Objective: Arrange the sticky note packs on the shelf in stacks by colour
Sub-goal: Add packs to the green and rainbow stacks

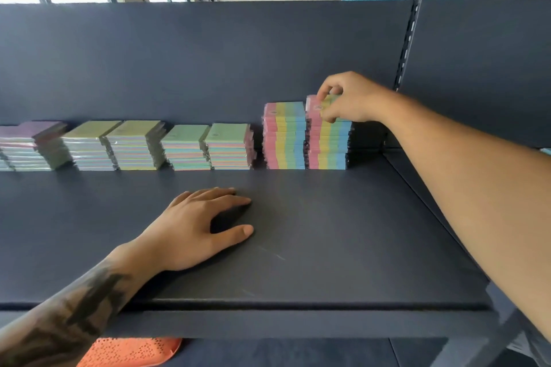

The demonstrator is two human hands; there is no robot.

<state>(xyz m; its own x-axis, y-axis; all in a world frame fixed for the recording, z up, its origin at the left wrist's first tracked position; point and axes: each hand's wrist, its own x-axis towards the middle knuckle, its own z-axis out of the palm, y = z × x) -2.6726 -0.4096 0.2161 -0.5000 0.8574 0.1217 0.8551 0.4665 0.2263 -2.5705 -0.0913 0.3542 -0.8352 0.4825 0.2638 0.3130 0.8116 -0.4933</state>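
— Biggest risk here? Tipping the far-right striped stack (328,140): already the tallest in the row, uneven at its edges, top pack (320,104) pinched by right hand (347,100) between thumb and curled fingers, apparently not yet squared

— And the neighbour? Second striped stack (284,137) just beside it on the left, so likely knocked too by any sideways shove

— Left hand (196,229)? Flat on the near shelf (343,232), fingers spread, holding nothing

— Look of the packs? Film-wrapped, pink-yellow-green-blue stripes; green-topped stacks (185,147) further left, purple-topped ones (32,144) at far left, all along the back
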